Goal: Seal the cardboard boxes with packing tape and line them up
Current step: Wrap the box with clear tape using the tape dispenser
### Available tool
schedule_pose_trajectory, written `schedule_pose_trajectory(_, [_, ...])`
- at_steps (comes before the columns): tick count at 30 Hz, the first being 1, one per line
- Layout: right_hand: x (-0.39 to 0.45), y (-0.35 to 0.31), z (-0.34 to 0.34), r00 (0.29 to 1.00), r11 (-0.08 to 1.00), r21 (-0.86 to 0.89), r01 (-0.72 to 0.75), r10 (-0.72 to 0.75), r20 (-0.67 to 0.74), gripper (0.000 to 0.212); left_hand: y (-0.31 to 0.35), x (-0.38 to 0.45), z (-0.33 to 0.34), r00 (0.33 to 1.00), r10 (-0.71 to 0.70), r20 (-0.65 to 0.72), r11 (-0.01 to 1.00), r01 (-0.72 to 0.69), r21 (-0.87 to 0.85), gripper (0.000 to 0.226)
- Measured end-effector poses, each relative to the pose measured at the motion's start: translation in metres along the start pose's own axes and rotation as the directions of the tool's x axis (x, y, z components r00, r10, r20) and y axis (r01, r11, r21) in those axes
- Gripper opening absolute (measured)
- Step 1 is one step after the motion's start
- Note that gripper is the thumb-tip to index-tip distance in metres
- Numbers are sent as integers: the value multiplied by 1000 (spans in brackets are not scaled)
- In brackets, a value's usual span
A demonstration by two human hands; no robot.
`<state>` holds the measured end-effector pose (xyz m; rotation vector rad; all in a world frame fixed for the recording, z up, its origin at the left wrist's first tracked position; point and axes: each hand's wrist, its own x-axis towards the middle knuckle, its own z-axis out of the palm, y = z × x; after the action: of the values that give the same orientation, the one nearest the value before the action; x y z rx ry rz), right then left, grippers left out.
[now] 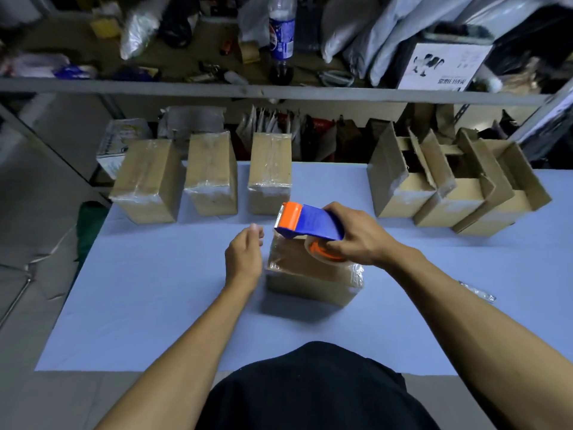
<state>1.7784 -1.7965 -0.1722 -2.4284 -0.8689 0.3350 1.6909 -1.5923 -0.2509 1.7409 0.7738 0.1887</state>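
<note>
**Inspector:** Report the hand positions.

**Assistant:** The right hand (356,235) is curled round the tape dispenser (310,223), gripping its blue body from above, wrist bent inward. The dispenser is tilted, its orange cutter end raised away from the person, over the centre box (310,274). The left hand (245,252) hangs just beside that box's left face, fingers loosely curled, holding nothing. I cannot tell whether it touches the cardboard.

**Inspector:** Materials and shapes?

**Assistant:** The centre box is brown cardboard, rectangular, with glossy clear tape wrinkled along its top and bunched at the right corner. It sits mid-table (139,305) on a smooth pale blue surface. Three sealed boxes (210,175) stand in a row at the far left, apart from one another, tape shining on their tops. Three open boxes (446,193) crowd together at the far right, flaps raised, edges ragged. A crumpled tape scrap (479,293) lies at the right.

**Inspector:** Anything obscured?

**Assistant:** The right hand hides most of the tape roll (322,251); only an orange hub and a clear rim show. The shelf (186,88) above is blurred, though a bottle (281,35) with a blue label is discernible.
</note>
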Motion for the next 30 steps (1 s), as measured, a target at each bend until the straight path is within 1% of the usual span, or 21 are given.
schedule_pose_trajectory(1, [1,0,1,1000,1000,-11,11,-11,-3,49,6,-4,-2,999,-37,17,996,38,-74,37])
schedule_pose_trajectory(2, [1,1,3,1000,1000,-17,21,-21,-7,47,13,-8,-3,986,-115,117,982,131,-137,41])
schedule_pose_trajectory(3, [1,1,5,1000,1000,-16,27,-27,-11,44,18,-10,-4,958,-184,222,958,225,-178,44])
schedule_pose_trajectory(4, [0,2,6,999,1000,-7,30,-30,-16,42,22,-10,-4,926,-226,301,932,296,-211,45])
schedule_pose_trajectory(5, [0,3,7,999,1000,4,29,-29,-20,40,26,-9,-4,903,-250,349,906,346,-246,43])
schedule_pose_trajectory(9, [-2,5,7,1000,999,28,18,-18,-21,39,35,-1,-4,889,-262,375,812,413,-412,22])
schedule_pose_trajectory(13, [-1,5,6,999,999,2,51,-51,-10,38,33,4,-8,853,-277,443,760,476,-442,13])
schedule_pose_trajectory(15, [3,3,5,998,998,-28,64,-63,12,38,30,5,-8,865,-287,412,789,457,-411,11])
schedule_pose_trajectory(18, [9,0,7,996,992,-91,85,-81,49,39,26,5,-8,906,-266,328,879,368,-303,9])
schedule_pose_trajectory(20, [13,-1,10,993,986,-136,99,-90,72,38,21,3,-6,928,-257,272,904,330,-273,14])
schedule_pose_trajectory(22, [16,-4,15,988,975,-180,131,-114,102,38,16,1,-2,934,-290,211,896,342,-284,16])
schedule_pose_trajectory(24, [15,-5,18,984,965,-211,154,-130,124,40,10,1,2,920,-358,157,855,391,-341,12])
schedule_pose_trajectory(26, [12,0,14,986,961,-236,146,-122,116,45,3,4,-2,904,-416,99,818,419,-395,8])
schedule_pose_trajectory(28, [7,4,10,985,953,-263,149,-120,123,47,-8,3,-8,895,-438,90,809,436,-395,6])
schedule_pose_trajectory(30, [2,5,9,983,942,-291,166,-134,126,47,-16,-1,-10,882,-456,124,796,466,-386,7])
